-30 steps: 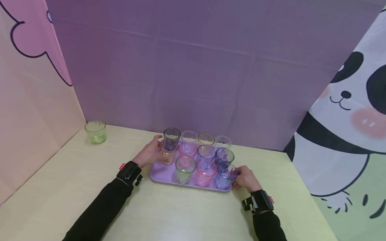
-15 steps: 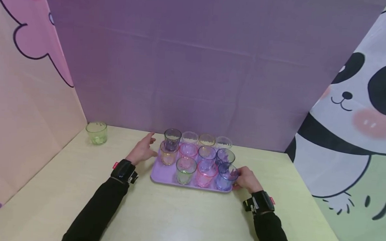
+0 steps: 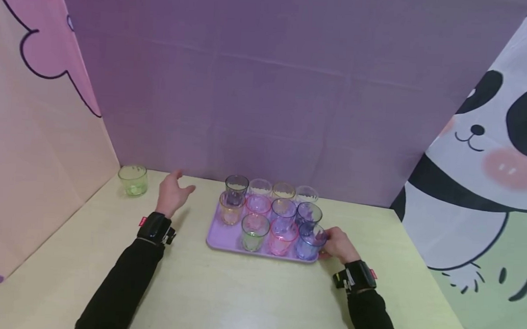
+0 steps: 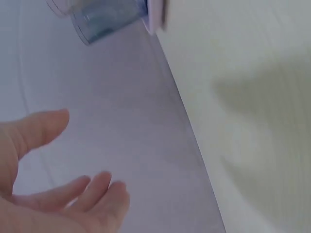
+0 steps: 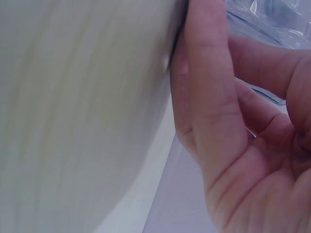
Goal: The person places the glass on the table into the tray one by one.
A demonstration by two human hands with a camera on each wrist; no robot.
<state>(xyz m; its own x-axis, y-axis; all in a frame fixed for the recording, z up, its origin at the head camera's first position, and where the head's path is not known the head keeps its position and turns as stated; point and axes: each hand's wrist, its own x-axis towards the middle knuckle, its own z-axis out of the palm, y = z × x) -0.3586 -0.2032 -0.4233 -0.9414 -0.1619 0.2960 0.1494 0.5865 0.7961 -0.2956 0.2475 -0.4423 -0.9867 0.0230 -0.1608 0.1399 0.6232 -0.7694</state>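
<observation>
On a purple tray [image 3: 223,237] stand several glasses in rows. A green glass [image 3: 254,233] and a pink glass [image 3: 282,239] are in the front row, with a blue glass [image 3: 310,242] at the right corner. Behind them, an amber glass [image 3: 232,210] is at the left side. My right hand [image 3: 339,245] grips the tray's right edge beside the blue glass; the fingertips are partly hidden. Off to the left, my left hand [image 3: 172,195] holds nothing, thumb spread from the fingers. It is between the tray and a lone light green glass [image 3: 133,181].
A pale wooden table [image 3: 240,296] carries everything. A purple cloth wall [image 3: 266,96] rises along its back edge, close behind the tray. Printed panels flank it, with a panda picture [image 3: 507,141] on the right.
My left hand has let go of the amber glass on the tray and moved left toward the light green glass. My right hand stays at the tray's right edge.
</observation>
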